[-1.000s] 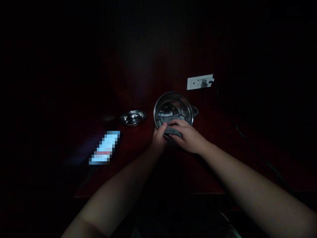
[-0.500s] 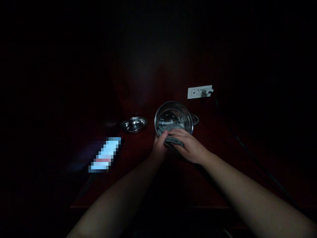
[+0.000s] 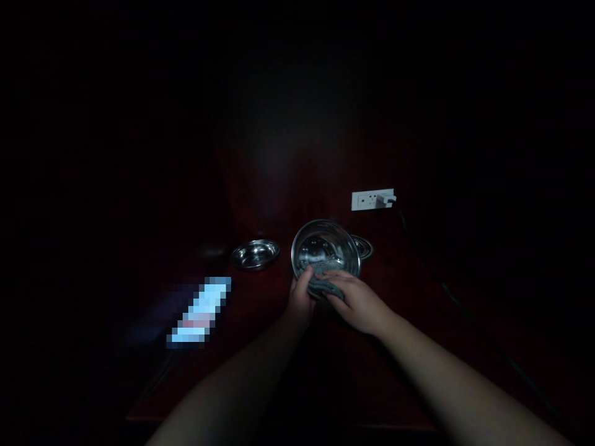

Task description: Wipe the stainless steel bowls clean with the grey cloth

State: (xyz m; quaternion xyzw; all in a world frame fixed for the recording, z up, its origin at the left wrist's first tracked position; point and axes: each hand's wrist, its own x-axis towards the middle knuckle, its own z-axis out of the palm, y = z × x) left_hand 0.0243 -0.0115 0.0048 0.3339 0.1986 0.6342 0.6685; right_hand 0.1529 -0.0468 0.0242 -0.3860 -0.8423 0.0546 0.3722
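Observation:
A shiny steel pot [image 3: 320, 232] is tilted with its open mouth toward me. My left hand [image 3: 301, 300] grips it at the lower left, thumb over the rim and the other fingers hidden beneath. A grey-green cloth [image 3: 331, 287] hangs over the near rim and reaches inside. My right hand [image 3: 357, 300] is closed over this cloth, pressing it against the rim. Behind the pot's right side a round, ringed metal lid [image 3: 365, 247] shows in part. To the left sits a shallow steel dish [image 3: 255, 255].
A lit phone [image 3: 199, 313], its screen blurred out, lies on the dark red table [image 3: 260, 303] at the left. On the back wall is a white socket plate [image 3: 372, 199] with a plug in it. A dark cable [image 3: 493, 347] runs along the right. Surroundings are very dark.
The whole view has shifted, so everything appears lower. The pot's mouth now tips slightly differently, showing more of the lid behind. Both hands keep their hold on pot and cloth.

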